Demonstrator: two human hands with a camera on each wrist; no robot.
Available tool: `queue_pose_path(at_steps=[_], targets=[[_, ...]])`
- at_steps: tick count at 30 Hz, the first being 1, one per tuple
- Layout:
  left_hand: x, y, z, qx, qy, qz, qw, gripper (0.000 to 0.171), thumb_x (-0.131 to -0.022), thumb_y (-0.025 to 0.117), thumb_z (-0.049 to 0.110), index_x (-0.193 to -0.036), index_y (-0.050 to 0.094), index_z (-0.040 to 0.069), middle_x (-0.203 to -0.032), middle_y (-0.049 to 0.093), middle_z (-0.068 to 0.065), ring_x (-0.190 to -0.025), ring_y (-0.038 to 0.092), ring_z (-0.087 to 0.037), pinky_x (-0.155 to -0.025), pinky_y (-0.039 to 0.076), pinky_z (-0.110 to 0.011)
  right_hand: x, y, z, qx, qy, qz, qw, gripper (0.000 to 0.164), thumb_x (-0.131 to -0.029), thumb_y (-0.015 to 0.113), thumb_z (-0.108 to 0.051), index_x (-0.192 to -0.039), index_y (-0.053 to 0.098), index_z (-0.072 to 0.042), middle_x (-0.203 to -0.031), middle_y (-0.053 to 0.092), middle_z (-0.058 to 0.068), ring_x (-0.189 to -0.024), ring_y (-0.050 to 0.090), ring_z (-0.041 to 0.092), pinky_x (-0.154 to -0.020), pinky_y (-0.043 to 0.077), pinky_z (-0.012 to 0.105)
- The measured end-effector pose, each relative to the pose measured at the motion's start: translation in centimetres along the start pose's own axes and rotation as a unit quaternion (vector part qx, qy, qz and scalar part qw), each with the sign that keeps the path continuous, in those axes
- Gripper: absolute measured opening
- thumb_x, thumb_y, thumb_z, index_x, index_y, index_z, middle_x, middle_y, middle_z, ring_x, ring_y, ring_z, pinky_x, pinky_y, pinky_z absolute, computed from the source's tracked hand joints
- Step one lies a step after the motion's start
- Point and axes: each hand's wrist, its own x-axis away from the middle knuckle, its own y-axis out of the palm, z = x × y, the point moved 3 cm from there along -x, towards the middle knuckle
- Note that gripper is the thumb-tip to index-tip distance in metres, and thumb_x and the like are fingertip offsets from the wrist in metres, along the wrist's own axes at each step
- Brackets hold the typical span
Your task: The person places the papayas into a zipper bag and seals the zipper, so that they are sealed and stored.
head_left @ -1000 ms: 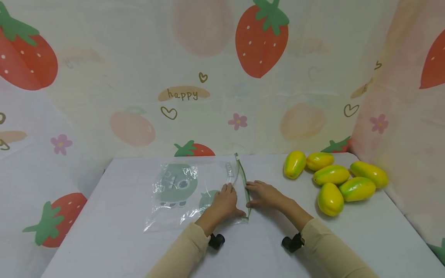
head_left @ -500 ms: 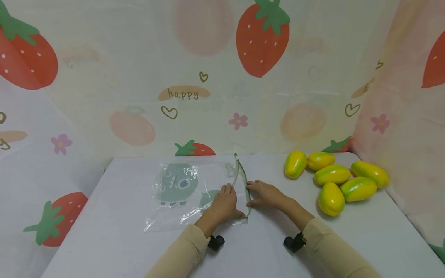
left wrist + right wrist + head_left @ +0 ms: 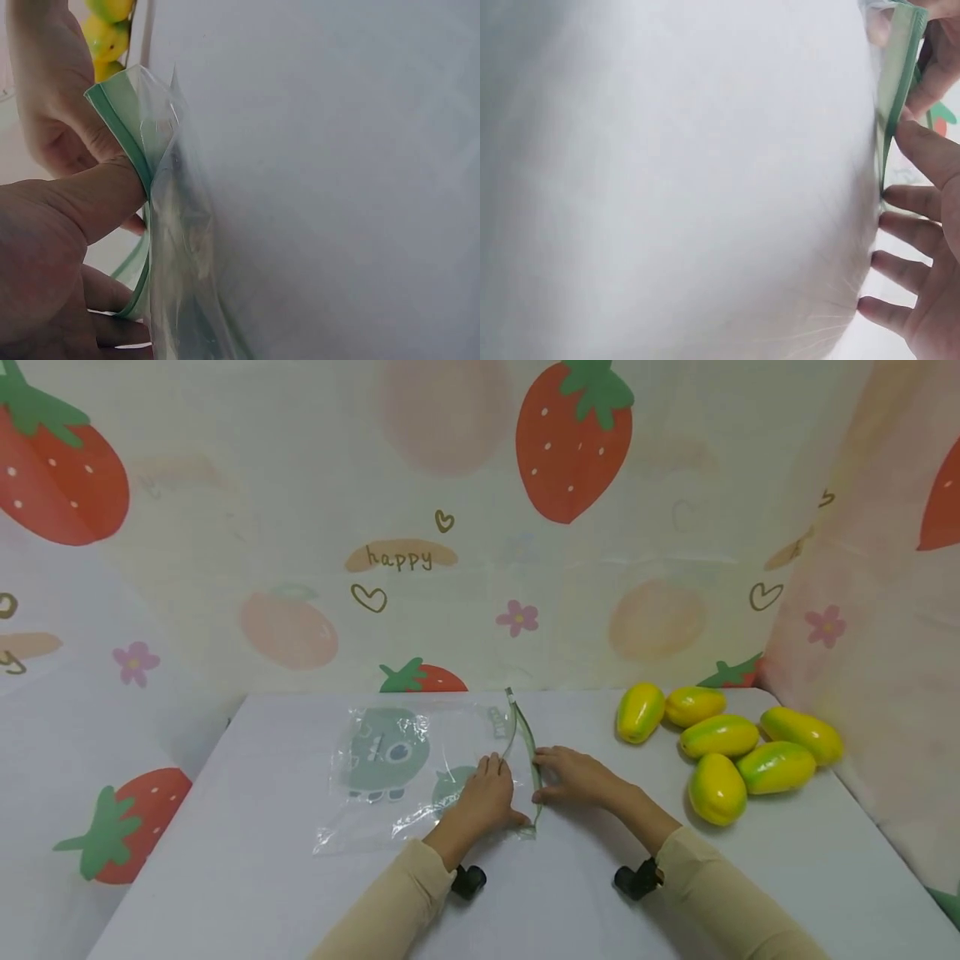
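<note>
A clear plastic zip bag point(image 3: 390, 756) with green cartoon prints lies flat on the table, its mouth facing right. A green zip strip point(image 3: 527, 735) edges the mouth, and its two sides bow apart. My left hand point(image 3: 483, 797) rests on the bag beside the mouth; in the left wrist view, its thumb point(image 3: 105, 191) touches the green strip. On the opposite side of the mouth, my right hand point(image 3: 573, 777) touches the outer strip. The right wrist view shows its fingers point(image 3: 904, 270) straight and spread, tips on the tabletop, with the thumb point(image 3: 930, 150) against the strip.
Several yellow-green mango-like fruits point(image 3: 720, 737) lie grouped at the table's back right, beyond my right hand. The white tabletop point(image 3: 247, 810) meets a strawberry-printed backdrop point(image 3: 562, 568) at the rear. Black wrist devices point(image 3: 637, 879) hang below both wrists.
The head view has shifted slightly. Both hands keep nearly the same places at the bag's mouth, and the bag and fruits stay put.
</note>
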Motion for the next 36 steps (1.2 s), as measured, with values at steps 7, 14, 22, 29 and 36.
queue_pose_path(at_steps=[7,14,22,29,36], targets=[[0.1,0.1,0.5,-0.028,0.008,0.001,0.9996,0.101,-0.072,0.08,0.052,-0.141,0.04,-0.011,-0.15,0.038,-0.026,-0.142,0.036,-0.038,-0.108,0.043,-0.045,0.2,-0.4,-0.3,-0.017,-0.016,0.002,1.0,0.064,-0.087,0.07,-0.042,-0.133,0.055,0.0,-0.141,0.051,0.023,-0.132,0.047,0.04,-0.11,0.038,0.053],[0.0,0.2,0.5,-0.006,0.003,-0.002,1.0,0.102,-0.071,0.082,0.049,-0.141,0.039,-0.011,-0.151,0.037,-0.025,-0.142,0.035,-0.037,-0.109,0.042,-0.046,1.0,-1.3,-0.7,-0.03,-0.018,0.018,0.999,0.062,-0.088,0.069,-0.042,-0.133,0.056,-0.001,-0.137,0.053,0.024,-0.127,0.051,0.041,-0.107,0.041,0.055],[0.1,0.0,0.5,-0.007,0.003,-0.014,0.9999,0.101,-0.072,0.082,0.047,-0.142,0.038,-0.01,-0.151,0.036,-0.025,-0.143,0.034,-0.037,-0.109,0.042,-0.045,2.7,-2.9,-0.6,-0.071,-0.005,0.005,0.997,0.062,-0.091,0.065,-0.042,-0.136,0.054,-0.002,-0.139,0.053,0.021,-0.129,0.05,0.039,-0.107,0.04,0.055],[0.3,-0.1,0.5,-0.009,0.004,-0.013,0.9999,0.099,-0.073,0.082,0.046,-0.142,0.039,-0.011,-0.15,0.038,-0.025,-0.142,0.036,-0.036,-0.109,0.043,-0.045,4.1,-4.5,0.3,-0.094,0.021,0.031,0.995,0.062,-0.091,0.065,-0.045,-0.136,0.054,-0.004,-0.14,0.051,0.02,-0.13,0.049,0.038,-0.107,0.041,0.056],[0.3,-0.1,0.6,-0.016,-0.001,-0.011,0.9998,0.1,-0.073,0.082,0.046,-0.143,0.038,-0.01,-0.15,0.037,-0.024,-0.142,0.036,-0.036,-0.109,0.042,-0.044,5.8,-6.4,1.0,-0.097,0.05,0.06,0.992,0.065,-0.091,0.062,-0.05,-0.138,0.052,-0.006,-0.143,0.049,0.021,-0.13,0.048,0.041,-0.104,0.043,0.058]])
